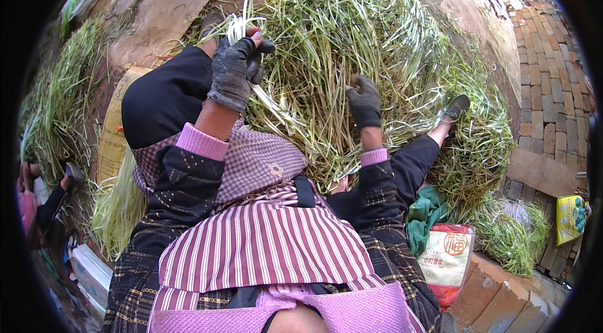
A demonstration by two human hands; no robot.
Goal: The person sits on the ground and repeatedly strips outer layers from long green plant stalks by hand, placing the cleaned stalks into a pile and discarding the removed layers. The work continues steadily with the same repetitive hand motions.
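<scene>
My left hand point(240, 62), in a dark glove with bare fingertips, is raised at the upper left of the view and closed around a bundle of pale, peeled plant stalks point(238, 27). The looped ends stick up above the fingers, and the lower ends trail down towards the pile. My right hand point(363, 100), gloved alike, is over the middle of a large heap of green and straw-coloured stalks point(330, 41); its fingers are curled and slightly blurred, and whether they hold a stalk cannot be told.
Pale stalks point(118, 206) lie on a yellow woven sack point(115, 130) at my left. A co-worker point(52, 196) sits at the far left beside more green stalks point(61, 97). Right of me are a green cloth point(426, 215), a printed bag point(445, 257) and brick paving point(546, 74).
</scene>
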